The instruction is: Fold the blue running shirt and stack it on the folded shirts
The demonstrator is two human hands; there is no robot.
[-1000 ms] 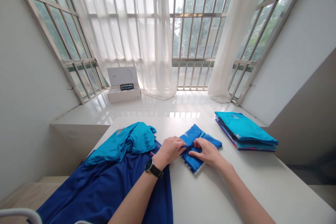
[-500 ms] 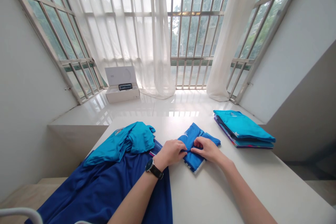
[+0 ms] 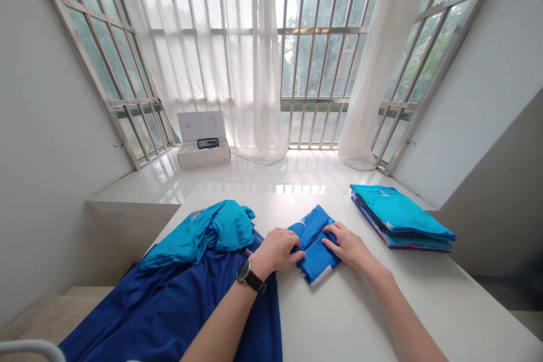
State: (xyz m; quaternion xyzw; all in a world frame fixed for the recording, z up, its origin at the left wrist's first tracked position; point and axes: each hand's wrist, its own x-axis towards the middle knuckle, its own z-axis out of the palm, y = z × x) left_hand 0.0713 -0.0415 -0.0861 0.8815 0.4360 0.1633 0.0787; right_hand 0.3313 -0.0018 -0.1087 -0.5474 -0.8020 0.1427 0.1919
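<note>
A blue garment (image 3: 314,254), folded into a small bundle with white marks, lies on the white table (image 3: 331,317) between my hands. My left hand (image 3: 280,250), with a black watch at the wrist, rests on its left side, fingers apart over the cloth. On the right side, my right hand (image 3: 345,244) touches the top and edge of the bundle with fingers spread. Both hands press on the cloth without wrapping round it. Further right sits a folded stack with a teal garment (image 3: 403,212) on top.
A crumpled teal shirt (image 3: 212,232) lies at the left on dark blue cloth (image 3: 169,305) that hangs over the table edge. An open white box (image 3: 203,155) with a dark device stands on the windowsill (image 3: 263,178), before curtains and barred windows.
My right hand has opened out and moved right, and the flap on the bundle's right side now lies flat. My left fingers have spread slightly. The whole view has shifted a little.
</note>
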